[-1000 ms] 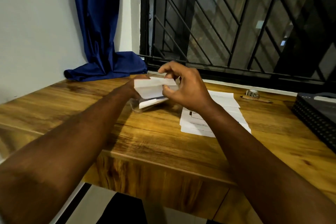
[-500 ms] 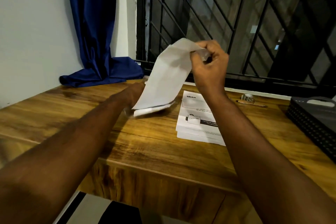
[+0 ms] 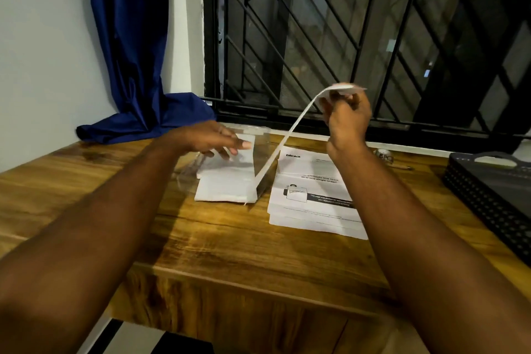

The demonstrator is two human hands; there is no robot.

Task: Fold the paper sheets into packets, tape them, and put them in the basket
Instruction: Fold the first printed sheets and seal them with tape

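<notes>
Left hand (image 3: 212,139) is open, with the fingers almost straight, and it lies over the far part of a white folded paper (image 3: 227,181) that rests flat on the wooden desk (image 3: 230,247). Whether the fingers press on it or only touch it, I cannot tell, because they are a little blurred. The right hand (image 3: 347,121) is raised above the desk and pinches the top end of a paper sheet (image 3: 290,132) between thumb and fingers. This sheet is seen nearly from its edge; it slopes down to the left, and its lower end meets the right edge of the folded paper.

Just beside the folded paper, on its right, lies a stack of printed sheets (image 3: 313,198). The top sheet has the word "blinkit" at its upper left corner, and lower a line ending "all in one single order!"; the smaller print is not readable. Some clear plastic (image 3: 264,146) shows under and behind the folded paper.

The black basket (image 3: 488,192) stands at the right edge of the desk, well apart from the papers. A small roll of tape (image 3: 385,154) lies behind the stack, near the window. Farther back a blue curtain (image 3: 135,66) hangs down to the desk, beside a black window grille (image 3: 330,23).
</notes>
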